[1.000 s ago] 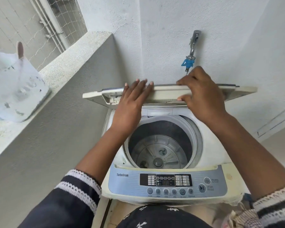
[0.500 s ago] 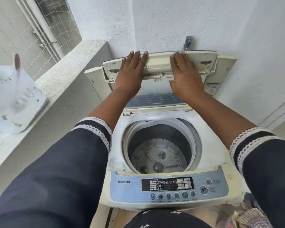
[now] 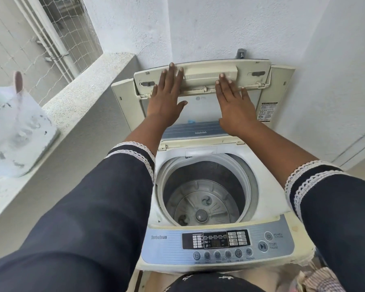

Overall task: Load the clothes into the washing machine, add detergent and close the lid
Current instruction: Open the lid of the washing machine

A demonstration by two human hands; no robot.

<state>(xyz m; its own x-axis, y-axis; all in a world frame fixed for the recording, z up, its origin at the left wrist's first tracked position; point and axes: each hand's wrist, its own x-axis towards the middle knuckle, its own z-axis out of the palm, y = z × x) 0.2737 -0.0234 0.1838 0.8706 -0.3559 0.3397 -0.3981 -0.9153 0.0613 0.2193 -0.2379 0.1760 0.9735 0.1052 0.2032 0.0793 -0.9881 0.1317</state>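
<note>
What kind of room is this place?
Probably a small laundry corner or balcony at home: a white top-loading washing machine stands against a white plastered wall, beside a concrete ledge under a wire-mesh window.

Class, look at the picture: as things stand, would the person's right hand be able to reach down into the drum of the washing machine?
Probably yes. The lid is folded up against the wall, the drum mouth lies open with nothing over it, and the right hand holds nothing, only pressing flat on the lid.
</note>
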